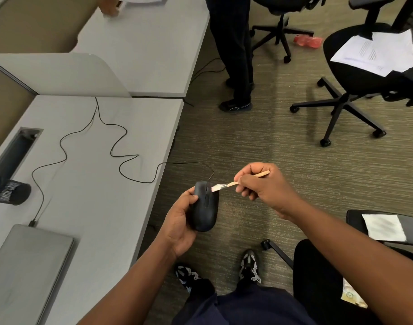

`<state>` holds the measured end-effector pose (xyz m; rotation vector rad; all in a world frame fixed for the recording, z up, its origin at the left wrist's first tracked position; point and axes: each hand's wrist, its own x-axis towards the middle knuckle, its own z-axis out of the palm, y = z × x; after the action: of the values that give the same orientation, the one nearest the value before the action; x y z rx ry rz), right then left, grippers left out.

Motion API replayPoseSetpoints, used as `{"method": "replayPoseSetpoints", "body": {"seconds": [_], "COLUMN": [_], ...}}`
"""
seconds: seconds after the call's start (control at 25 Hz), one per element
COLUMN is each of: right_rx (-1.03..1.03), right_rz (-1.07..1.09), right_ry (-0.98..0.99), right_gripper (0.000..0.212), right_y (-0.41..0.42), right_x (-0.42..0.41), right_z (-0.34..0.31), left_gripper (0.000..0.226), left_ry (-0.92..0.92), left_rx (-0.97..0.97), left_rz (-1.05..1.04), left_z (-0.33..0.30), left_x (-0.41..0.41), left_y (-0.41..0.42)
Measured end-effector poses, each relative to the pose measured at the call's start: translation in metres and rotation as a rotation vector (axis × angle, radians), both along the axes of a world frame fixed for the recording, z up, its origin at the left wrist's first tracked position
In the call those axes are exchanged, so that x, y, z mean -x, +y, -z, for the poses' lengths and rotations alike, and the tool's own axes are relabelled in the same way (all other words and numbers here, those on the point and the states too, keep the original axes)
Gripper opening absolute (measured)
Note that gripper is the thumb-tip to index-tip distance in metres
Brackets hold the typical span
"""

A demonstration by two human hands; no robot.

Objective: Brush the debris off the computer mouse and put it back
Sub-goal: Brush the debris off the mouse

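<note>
Black wired computer mouse (205,206) held off the desk (102,202) edge above the carpet, cupped in the left hand (181,227), fingers curled round its side. Small wooden-handled brush (233,184) pinched in the right hand (264,187) at the mouse's 1 o'clock, pale bristles touching its front end. Mouse cable (116,146) snaking back across the desk toward 11 o'clock.

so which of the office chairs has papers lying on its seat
The chair at the upper right: white papers lie on its seat. The chair at top centre shows none.
</note>
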<state>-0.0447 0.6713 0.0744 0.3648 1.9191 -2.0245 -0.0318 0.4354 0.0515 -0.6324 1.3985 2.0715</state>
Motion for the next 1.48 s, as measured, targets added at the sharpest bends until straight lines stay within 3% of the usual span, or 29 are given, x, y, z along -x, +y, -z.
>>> {"method": "replayPoseSetpoints", "body": {"seconds": [0.16, 0.36, 0.64, 0.88, 1.08, 1.16, 1.28, 1.48], "right_rx": [-0.127, 0.079, -0.084, 0.113, 0.128, 0.078, -0.031, -0.019], "right_rz": [0.08, -0.044, 0.053, -0.013, -0.08, -0.073, 0.009, -0.052], "right_ry": [0.038, 0.065, 0.028, 0.225, 0.18, 0.145, 0.163, 0.179], "right_gripper": [0.013, 0.018, 0.011, 0.023, 0.015, 0.02, 0.009, 0.007], "right_y": [0.001, -0.008, -0.003, -0.006, -0.006, -0.005, -0.003, 0.0], "right_x": [0.001, -0.005, -0.004, -0.009, -0.01, -0.009, -0.005, -0.003], "right_z": [0.001, -0.001, 0.006, 0.0, -0.003, -0.002, 0.003, 0.003], "left_gripper": [0.029, 0.034, 0.043, 0.032, 0.032, 0.046, 0.061, 0.063], "left_ry": [0.008, -0.006, -0.024, 0.014, 0.027, 0.054, 0.084, 0.133], "left_rx": [-0.014, -0.004, -0.064, -0.027, 0.006, 0.038, 0.105, 0.141], "left_rz": [0.001, -0.011, -0.067, -0.014, 0.015, 0.05, 0.083, 0.144], "left_z": [-0.002, -0.003, -0.004, -0.003, -0.004, -0.004, 0.0, 0.0], "left_x": [0.001, 0.002, 0.001, -0.001, -0.002, -0.003, -0.004, -0.005], "left_y": [-0.002, -0.001, -0.005, -0.003, -0.002, -0.001, 0.0, 0.0]}}
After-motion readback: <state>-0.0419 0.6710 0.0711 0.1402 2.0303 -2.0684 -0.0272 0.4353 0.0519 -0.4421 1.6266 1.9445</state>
